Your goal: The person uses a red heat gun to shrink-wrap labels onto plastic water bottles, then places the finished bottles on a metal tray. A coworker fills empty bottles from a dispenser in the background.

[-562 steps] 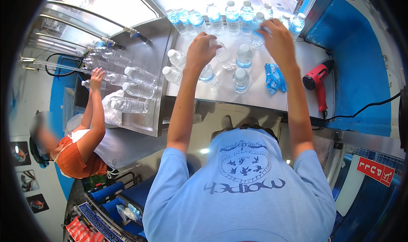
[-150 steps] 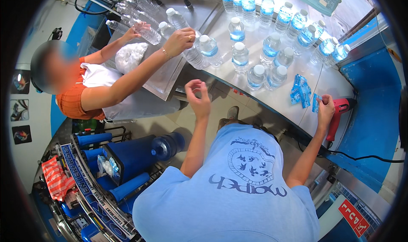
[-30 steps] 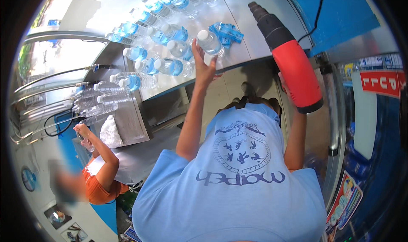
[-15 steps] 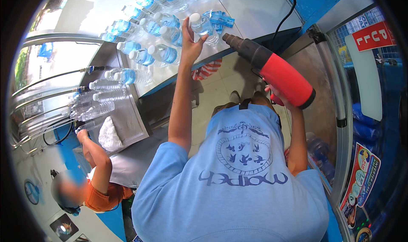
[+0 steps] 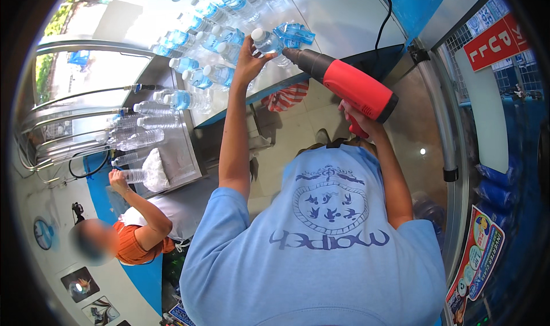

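My left hand [image 5: 248,66] is closed around a small clear water bottle [image 5: 267,41] with a white cap, its thumb and fingers on either side of the bottle. In my right hand [image 5: 360,121] is a red heat gun [image 5: 358,88] with a dark nozzle, gripped by its handle. The nozzle's tip points left and sits right beside the bottle. Just beyond the bottle, a small pile of blue plastic label sleeves [image 5: 294,33] lies on the white counter [image 5: 338,17]. My grip hides part of the bottle's lower body.
Several blue-labelled bottles [image 5: 220,74] stand in rows to the left. Unlabelled bottles [image 5: 152,123] crowd a metal counter beside filling hoses [image 5: 86,95]. A co-worker in orange [image 5: 140,243] holds a clear bottle [image 5: 134,176] near a white bag [image 5: 156,171]. A black cord [image 5: 385,17] crosses the counter.
The heat gun has moved left and turned flatter, bringing its nozzle up to the bottle. My left hand has tilted the bottle slightly. The co-worker's arm has shifted.
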`<action>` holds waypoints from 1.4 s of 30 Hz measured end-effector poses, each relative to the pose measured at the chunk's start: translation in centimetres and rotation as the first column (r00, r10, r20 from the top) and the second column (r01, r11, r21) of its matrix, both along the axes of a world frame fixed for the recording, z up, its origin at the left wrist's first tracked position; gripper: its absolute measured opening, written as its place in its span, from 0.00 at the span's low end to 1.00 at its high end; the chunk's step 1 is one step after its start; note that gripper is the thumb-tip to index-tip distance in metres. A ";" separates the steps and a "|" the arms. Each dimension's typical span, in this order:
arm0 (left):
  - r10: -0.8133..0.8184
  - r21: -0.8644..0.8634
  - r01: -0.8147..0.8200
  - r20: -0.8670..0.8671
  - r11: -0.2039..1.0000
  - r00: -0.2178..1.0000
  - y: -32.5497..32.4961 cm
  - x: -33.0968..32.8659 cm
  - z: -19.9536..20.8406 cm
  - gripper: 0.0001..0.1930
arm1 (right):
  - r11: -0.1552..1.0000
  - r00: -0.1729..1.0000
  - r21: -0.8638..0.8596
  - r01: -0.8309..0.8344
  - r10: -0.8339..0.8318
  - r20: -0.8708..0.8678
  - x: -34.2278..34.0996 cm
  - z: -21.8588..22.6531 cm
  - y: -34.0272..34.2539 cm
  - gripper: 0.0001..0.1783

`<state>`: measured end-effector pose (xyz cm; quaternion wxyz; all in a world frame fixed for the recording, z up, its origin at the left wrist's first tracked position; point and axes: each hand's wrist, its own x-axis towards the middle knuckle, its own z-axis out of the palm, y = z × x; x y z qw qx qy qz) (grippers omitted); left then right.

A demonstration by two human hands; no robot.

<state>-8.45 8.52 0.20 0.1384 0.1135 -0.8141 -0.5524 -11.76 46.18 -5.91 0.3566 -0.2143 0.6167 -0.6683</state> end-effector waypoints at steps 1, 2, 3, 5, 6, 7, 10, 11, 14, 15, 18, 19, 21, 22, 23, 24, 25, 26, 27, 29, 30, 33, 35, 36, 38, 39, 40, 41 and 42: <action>0.006 -0.005 -0.006 0.006 1.000 1.000 -0.1 0.0 0.1 0.40 | 1.000 1.000 -0.006 -0.002 0.002 0.001 -0.2 -0.1 0.0 0.17; -0.003 -0.011 0.003 0.021 1.000 1.000 -0.1 0.0 0.1 0.40 | 1.000 1.000 0.012 -0.014 0.013 0.018 -0.5 -0.3 -0.1 0.17; -0.002 -0.009 0.002 0.017 1.000 1.000 -0.2 -0.1 0.2 0.40 | 0.999 0.999 0.028 -0.023 0.022 0.033 -0.7 -0.4 -0.2 0.17; -0.012 -0.021 0.013 0.012 1.000 1.000 -0.1 -0.1 0.3 0.40 | 0.999 0.998 0.028 -0.030 0.028 0.054 -0.9 -0.5 -0.3 0.17; -0.021 -0.022 0.022 0.037 1.000 0.999 -0.1 -0.1 0.4 0.41 | 1.000 0.997 0.013 -0.028 0.027 0.067 -0.9 -0.5 -0.3 0.17; -0.021 -0.026 0.022 0.052 0.999 0.998 0.0 0.0 0.7 0.41 | 0.999 0.994 0.011 -0.040 0.039 0.104 -0.9 -0.5 -0.3 0.16; -0.049 -0.111 0.060 0.097 0.992 0.994 0.1 0.2 2.5 0.43 | 0.996 0.996 -0.086 -0.031 0.039 0.083 -1.0 -0.6 -0.7 0.16; -0.043 -0.147 0.066 0.152 0.987 0.987 0.2 0.1 3.3 0.44 | 0.998 0.996 -0.063 -0.023 0.028 0.083 -1.0 -0.6 -0.7 0.16; -0.079 -0.223 0.057 -0.091 0.973 0.993 0.4 0.3 6.8 0.38 | 0.998 0.996 -0.056 -0.024 0.029 0.087 -1.2 -0.4 -1.1 0.17; -0.144 -0.354 0.119 -0.048 0.928 0.988 0.4 0.0 8.0 0.35 | 0.997 0.996 -0.070 -0.036 0.042 0.083 -1.3 -0.3 -1.2 0.17; -0.215 -0.518 0.246 0.120 0.819 0.969 0.7 -1.0 10.3 0.17 | 1.000 0.999 0.012 -0.014 0.013 0.047 -1.2 0.1 -1.2 0.18; -0.149 -0.583 0.220 0.168 0.782 0.974 0.8 -1.4 10.6 0.15 | 0.998 1.000 0.055 0.005 -0.007 0.028 -1.2 0.3 -1.3 0.18; -0.026 -0.705 0.165 0.203 0.690 0.979 1.0 -2.2 10.7 0.12 | 0.997 0.997 -0.056 0.051 -0.048 0.054 -0.5 0.7 -0.6 0.19; 0.020 -0.782 0.098 0.140 0.616 0.990 1.2 -2.6 10.4 0.16 | 0.996 0.996 -0.066 0.052 -0.047 0.082 -0.4 0.9 -0.5 0.19; 0.050 -0.808 0.046 0.092 0.587 0.994 1.3 -3.1 10.1 0.18 | 0.996 0.998 -0.078 0.043 -0.040 0.043 -0.3 1.0 -0.4 0.19; 0.068 -0.830 0.005 0.051 0.558 0.996 1.2 -3.6 9.8 0.20 | 0.999 1.000 -0.046 0.015 -0.014 0.019 -0.2 1.1 -0.4 0.18; 0.102 -0.849 -0.029 0.030 0.527 0.994 1.2 -4.1 9.5 0.22 | 1.000 1.000 0.010 0.010 -0.011 0.010 -0.2 1.2 -0.4 0.18; 0.105 -0.819 -0.082 -0.027 0.568 0.994 1.3 -4.5 9.2 0.27 | 1.000 1.000 0.004 0.020 -0.020 -0.024 0.0 1.3 -0.4 0.18; 0.092 -0.821 -0.076 -0.029 0.566 0.995 1.3 -4.8 8.9 0.27 | 0.999 0.997 0.018 0.051 -0.050 -0.052 0.0 1.3 -0.5 0.18; 0.108 -0.826 -0.067 -0.008 0.559 0.994 1.2 -5.4 8.5 0.29 | 0.997 0.994 0.029 0.075 -0.072 -0.083 0.1 1.4 -0.7 0.18; 0.098 -0.824 -0.083 -0.033 0.561 0.995 1.1 -5.5 8.4 0.30 | 0.997 0.994 0.031 0.068 -0.065 -0.085 0.1 1.4 -0.7 0.18; 0.143 -0.818 -0.106 -0.029 0.565 0.989 0.8 -5.7 8.1 0.31 | 0.997 0.995 0.046 0.068 -0.064 -0.073 0.1 1.2 -0.7 0.17; 0.159 -0.830 -0.112 -0.028 0.546 0.987 0.7 -5.7 8.0 0.31 | 0.998 0.996 0.033 0.060 -0.058 -0.072 0.1 0.7 -0.7 0.17; 0.173 -0.833 -0.111 -0.019 0.541 0.985 0.8 -5.7 8.0 0.32 | 0.999 0.996 0.018 0.046 -0.045 -0.079 0.2 0.5 -0.7 0.18; 0.222 -0.838 -0.112 0.012 0.534 0.975 1.0 -5.8 8.1 0.30 | 0.999 0.996 0.016 0.044 -0.043 -0.083 0.3 -0.2 -0.9 0.18; 0.250 -0.839 -0.120 0.020 0.532 0.968 1.1 -5.9 8.1 0.30 | 0.998 0.995 0.028 0.058 -0.055 -0.084 0.3 -0.5 -1.0 0.17; 0.252 -0.836 -0.102 0.045 0.540 0.967 1.3 -6.0 8.1 0.30 | 0.998 0.995 0.015 0.061 -0.059 -0.078 0.5 -0.8 -1.1 0.18; 0.262 -0.836 -0.095 0.060 0.541 0.963 1.4 -6.0 8.2 0.31 | 0.994 0.994 0.072 0.079 -0.073 -0.084 0.6 -1.1 -1.2 0.17; 0.273 -0.837 -0.092 0.070 0.539 0.959 1.4 -6.0 8.3 0.31 | 0.992 0.993 0.099 0.085 -0.076 -0.088 0.7 -1.2 -1.2 0.17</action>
